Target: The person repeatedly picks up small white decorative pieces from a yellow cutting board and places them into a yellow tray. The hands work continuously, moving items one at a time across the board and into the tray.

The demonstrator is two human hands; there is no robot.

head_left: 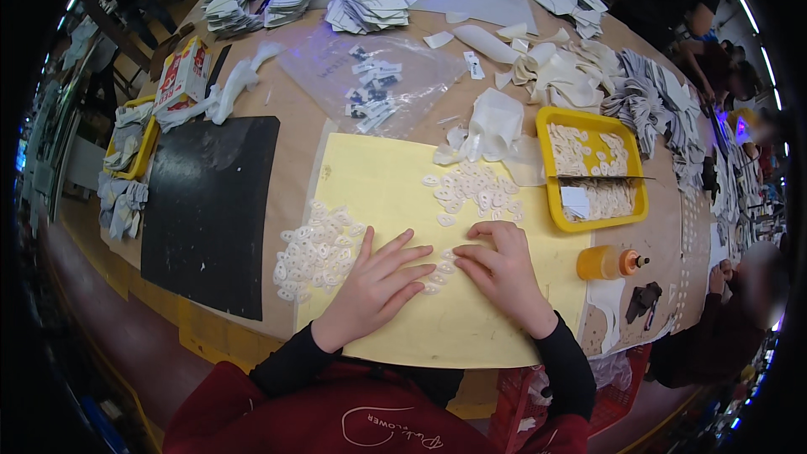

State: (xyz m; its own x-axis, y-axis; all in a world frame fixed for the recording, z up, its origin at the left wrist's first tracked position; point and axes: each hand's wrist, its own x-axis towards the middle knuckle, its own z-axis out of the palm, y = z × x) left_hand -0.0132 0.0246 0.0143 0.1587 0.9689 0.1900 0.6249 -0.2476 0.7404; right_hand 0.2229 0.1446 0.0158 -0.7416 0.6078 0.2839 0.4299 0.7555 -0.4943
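My left hand (370, 290) lies palm down on a yellow sheet (361, 168), fingers spread, between a heap of small cream oval pieces (315, 256) and a short column of similar oval pieces (439, 278). My right hand (507, 277) is across from it, with thumb and forefinger pinched together at the top of that column. An oval piece is at those fingertips, partly covered by them. The pieces appear to have small openings in them. Beyond my right hand lies another scattered group of oval pieces (477, 188).
A yellow tray (551, 202) of oval pieces stands at right, near an orange-filled bottle (597, 262). A black board (210, 210) lies at left. Stacked pale cut pieces (366, 8), a plastic bag (319, 63) and cream scraps (572, 76) cover the far side. Other people are at right.
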